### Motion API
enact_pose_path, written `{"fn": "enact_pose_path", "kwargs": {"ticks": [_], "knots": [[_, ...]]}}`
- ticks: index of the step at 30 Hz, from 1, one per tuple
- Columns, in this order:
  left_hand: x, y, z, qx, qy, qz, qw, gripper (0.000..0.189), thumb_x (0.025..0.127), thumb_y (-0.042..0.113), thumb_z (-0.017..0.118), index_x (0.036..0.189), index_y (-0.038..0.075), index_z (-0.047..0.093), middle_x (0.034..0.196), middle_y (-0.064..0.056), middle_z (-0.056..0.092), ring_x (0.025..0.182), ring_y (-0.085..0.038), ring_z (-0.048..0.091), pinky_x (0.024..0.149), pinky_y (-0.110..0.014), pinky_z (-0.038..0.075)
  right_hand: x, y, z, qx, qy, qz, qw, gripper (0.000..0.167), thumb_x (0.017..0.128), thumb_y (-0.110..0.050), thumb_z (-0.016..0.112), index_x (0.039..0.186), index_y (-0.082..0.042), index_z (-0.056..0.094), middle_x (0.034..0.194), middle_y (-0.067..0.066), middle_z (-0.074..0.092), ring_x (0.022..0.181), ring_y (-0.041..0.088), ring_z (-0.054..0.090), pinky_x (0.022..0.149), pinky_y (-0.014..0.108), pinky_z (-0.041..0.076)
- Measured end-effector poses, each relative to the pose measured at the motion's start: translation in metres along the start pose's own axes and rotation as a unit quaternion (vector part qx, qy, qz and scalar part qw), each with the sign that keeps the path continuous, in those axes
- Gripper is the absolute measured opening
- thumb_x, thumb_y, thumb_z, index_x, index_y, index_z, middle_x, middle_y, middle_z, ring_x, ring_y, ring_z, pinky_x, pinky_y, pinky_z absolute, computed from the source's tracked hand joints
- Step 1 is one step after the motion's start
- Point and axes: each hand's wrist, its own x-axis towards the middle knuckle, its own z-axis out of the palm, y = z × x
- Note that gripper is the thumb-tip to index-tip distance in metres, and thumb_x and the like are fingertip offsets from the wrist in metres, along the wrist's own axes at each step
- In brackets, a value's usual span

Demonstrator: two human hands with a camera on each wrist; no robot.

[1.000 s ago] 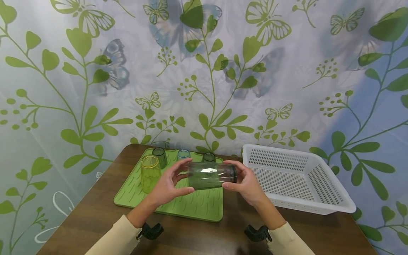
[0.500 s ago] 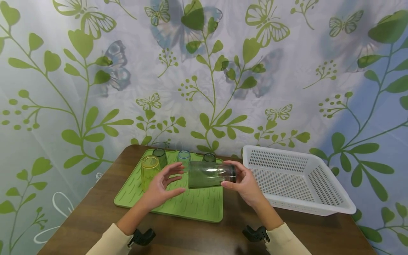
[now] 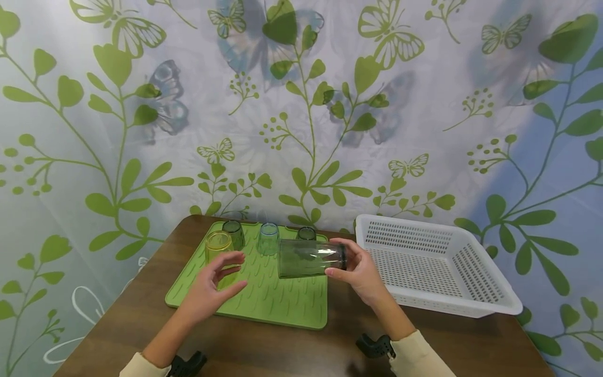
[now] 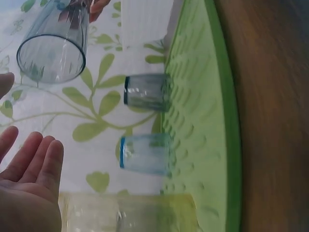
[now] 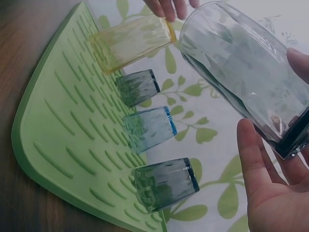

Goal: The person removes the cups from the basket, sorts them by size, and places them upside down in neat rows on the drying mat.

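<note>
In the head view my right hand [image 3: 358, 269] grips a tall smoky grey drinking glass [image 3: 308, 258] by its thick base. The glass lies sideways in the air over the green drying mat [image 3: 282, 309], its open mouth toward the left. My left hand [image 3: 209, 288] is empty, fingers spread and slightly bent, in front of the yellow glass [image 3: 219, 242]. The right wrist view shows the thumb and fingers around the base of the grey glass [image 5: 236, 63]. Behind it, a light blue glass [image 5: 150, 128] and two small dark glasses stand on the mat.
One small dark glass [image 3: 234, 234] stands at the mat's back left, another dark glass [image 3: 307, 233] at its back right. A white perforated plastic basket [image 3: 452, 303] sits on the brown wooden table [image 3: 282, 351] at the right. A leaf-patterned curtain [image 3: 301, 104] hangs behind.
My left hand has let go of the grey glass's mouth end and moved left and down, away from it. The right hand keeps holding the glass in nearly the same place.
</note>
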Motion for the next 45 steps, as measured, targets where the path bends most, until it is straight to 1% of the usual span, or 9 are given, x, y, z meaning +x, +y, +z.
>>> {"fn": "enact_pose_path", "kwargs": {"ticks": [8, 17, 25, 27, 32, 34, 36, 40, 45], "knots": [[-0.025, -0.009, -0.026, 0.074, 0.04, -0.009, 0.9964, 0.04, 0.091, 0.006, 0.077, 0.129, 0.012, 0.064, 0.127, -0.01, 0.065, 0.116, 0.002, 0.063, 0.098, -0.017, 0.055, 0.001, 0.002, 0.001, -0.038, 0.013, -0.01, 0.9991, 0.068, 0.081, 0.002, 0.084, 0.141, -0.004, 0.054, 0.123, 0.001, 0.068, 0.109, 0.011, 0.067, 0.089, 0.024, 0.059], [-0.044, -0.027, -0.06, 0.165, 0.086, -0.061, 0.9807, 0.032, 0.092, 0.012, 0.079, 0.122, 0.007, 0.07, 0.119, -0.007, 0.069, 0.106, 0.011, 0.062, 0.089, -0.008, 0.053, 0.005, 0.001, 0.003, -0.09, 0.033, 0.009, 0.9953, 0.069, 0.08, -0.008, 0.088, 0.142, -0.015, 0.057, 0.131, 0.005, 0.067, 0.113, 0.011, 0.063, 0.091, 0.023, 0.055], [-0.045, -0.048, -0.084, 0.183, 0.056, -0.118, 0.9744, 0.043, 0.096, 0.027, 0.075, 0.134, 0.009, 0.065, 0.135, -0.015, 0.065, 0.113, 0.021, 0.049, 0.095, -0.001, 0.044, 0.009, 0.0, 0.007, -0.139, 0.051, 0.013, 0.9889, 0.067, 0.08, -0.014, 0.09, 0.139, -0.023, 0.06, 0.124, 0.003, 0.066, 0.089, 0.01, 0.054, 0.066, 0.025, 0.047], [-0.046, -0.054, -0.09, 0.184, 0.042, -0.137, 0.9724, 0.048, 0.097, 0.031, 0.074, 0.138, 0.009, 0.062, 0.14, -0.015, 0.062, 0.12, 0.012, 0.052, 0.096, -0.001, 0.042, 0.01, -0.001, 0.009, -0.145, 0.05, 0.011, 0.9882, 0.067, 0.079, -0.016, 0.09, 0.139, -0.023, 0.06, 0.127, 0.004, 0.066, 0.093, 0.01, 0.056, 0.068, 0.025, 0.048], [-0.044, -0.062, -0.1, 0.199, 0.013, -0.165, 0.9659, 0.057, 0.096, 0.038, 0.073, 0.142, 0.008, 0.057, 0.147, -0.019, 0.055, 0.139, -0.039, 0.051, 0.095, 0.002, 0.037, 0.014, -0.004, 0.01, -0.135, 0.043, 0.01, 0.9899, 0.068, 0.079, -0.015, 0.09, 0.14, -0.021, 0.059, 0.136, 0.008, 0.064, 0.115, 0.013, 0.063, 0.082, 0.026, 0.057], [-0.042, -0.065, -0.103, 0.212, 0.004, -0.165, 0.9633, 0.059, 0.095, 0.037, 0.074, 0.142, 0.006, 0.057, 0.148, -0.021, 0.054, 0.139, -0.046, 0.048, 0.099, -0.005, 0.043, 0.016, -0.004, 0.011, -0.132, 0.042, 0.011, 0.9904, 0.069, 0.079, -0.014, 0.09, 0.14, -0.02, 0.059, 0.137, 0.01, 0.064, 0.118, 0.015, 0.063, 0.085, 0.028, 0.058], [-0.041, -0.069, -0.106, 0.22, -0.005, -0.164, 0.9616, 0.061, 0.095, 0.036, 0.075, 0.143, 0.004, 0.056, 0.148, -0.022, 0.053, 0.139, -0.045, 0.048, 0.107, -0.024, 0.05, 0.017, -0.004, 0.011, -0.137, 0.043, 0.015, 0.9895, 0.069, 0.079, -0.016, 0.09, 0.141, -0.022, 0.059, 0.136, 0.008, 0.064, 0.117, 0.015, 0.064, 0.084, 0.028, 0.058], [-0.041, -0.077, -0.112, 0.22, -0.028, -0.178, 0.9586, 0.067, 0.094, 0.037, 0.075, 0.146, 0.002, 0.052, 0.151, -0.026, 0.047, 0.139, -0.051, 0.044, 0.109, -0.064, 0.042, 0.02, -0.003, 0.011, -0.148, 0.04, 0.016, 0.988, 0.069, 0.08, -0.02, 0.091, 0.141, -0.025, 0.059, 0.135, 0.007, 0.065, 0.113, 0.018, 0.066, 0.083, 0.031, 0.06], [-0.042, -0.082, -0.116, 0.237, -0.055, -0.199, 0.9491, 0.073, 0.093, 0.041, 0.076, 0.148, 0.002, 0.051, 0.152, -0.029, 0.046, 0.137, -0.056, 0.042, 0.101, -0.071, 0.044, 0.023, -0.001, 0.01, -0.151, 0.035, 0.017, 0.9877, 0.069, 0.08, -0.019, 0.09, 0.141, -0.023, 0.058, 0.133, 0.01, 0.066, 0.106, 0.022, 0.068, 0.081, 0.032, 0.061]]}}
